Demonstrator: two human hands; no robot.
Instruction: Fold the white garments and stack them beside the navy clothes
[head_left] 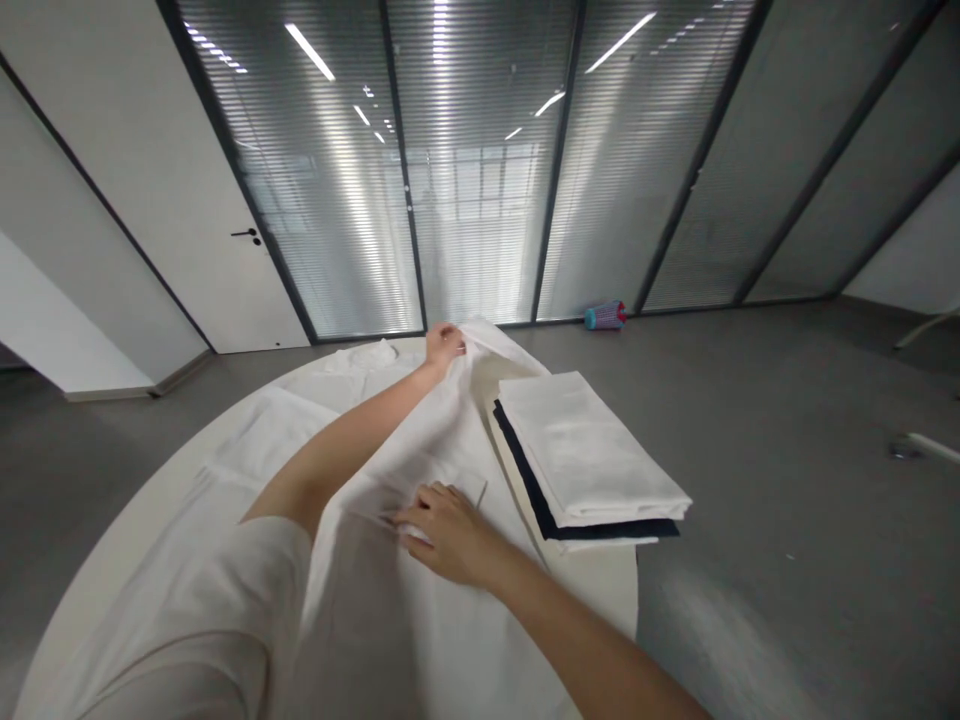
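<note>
A white garment (442,450), perhaps a shirt, is spread over a round pale table, part of it lifted into a raised fold. At the far edge, my left hand (446,345) is closed on the raised cloth. Nearer to me, my right hand (442,530) pinches a fold of the same garment, its fingers curled. Creases run out from those fingers. To the right of both hands lies a neat folded stack of cloth, with a white piece (592,450) on top, a dark navy piece (540,500) beneath and another light layer at the bottom.
The round table's rim (82,600) curves around on the left. Beyond it are grey floor, a glass wall with blinds (480,180) and a white door (217,240). A blue and purple object with red (604,316) lies by the wall. Chair legs (930,445) show at right.
</note>
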